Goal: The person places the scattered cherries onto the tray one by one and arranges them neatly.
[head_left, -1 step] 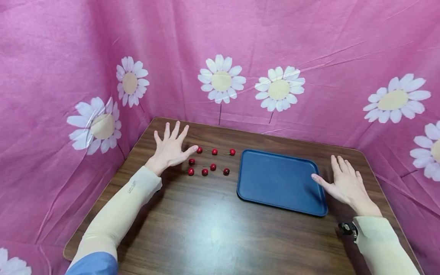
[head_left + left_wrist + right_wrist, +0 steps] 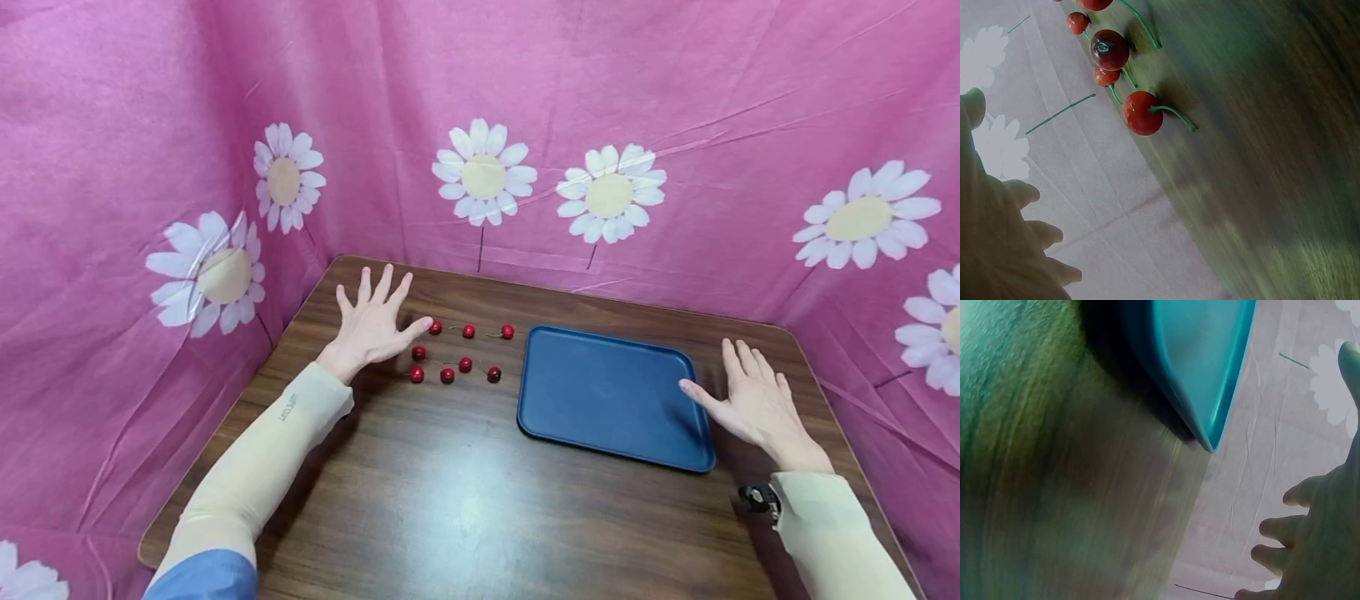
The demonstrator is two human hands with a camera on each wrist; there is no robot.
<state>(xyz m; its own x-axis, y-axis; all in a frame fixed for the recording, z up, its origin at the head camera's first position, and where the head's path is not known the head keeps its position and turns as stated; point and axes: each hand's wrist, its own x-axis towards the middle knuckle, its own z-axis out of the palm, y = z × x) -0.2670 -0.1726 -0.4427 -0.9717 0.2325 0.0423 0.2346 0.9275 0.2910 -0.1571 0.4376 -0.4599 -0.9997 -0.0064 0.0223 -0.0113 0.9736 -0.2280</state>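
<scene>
Several red cherries with thin stems lie on the wooden table in loose rows, among them a cherry (image 2: 507, 332) at the back right and a darker cherry (image 2: 493, 375) at the front right. My left hand (image 2: 371, 325) is just left of them, fingers spread straight and holding nothing; its thumb tip overlaps the edge of the back left cherry (image 2: 436, 328), and I cannot tell whether they touch. A shallow blue rectangular tray (image 2: 607, 392) lies right of the cherries. Past its right edge is my right hand (image 2: 757, 404), fingers extended and holding nothing, the thumb over the tray's rim.
The brown wood table (image 2: 420, 483) has rounded corners. Pink cloth (image 2: 390, 108) printed with large white daisies hangs behind it and along both sides. A small black device (image 2: 759, 499) sits at the right wrist, by the beige sleeve (image 2: 832, 525).
</scene>
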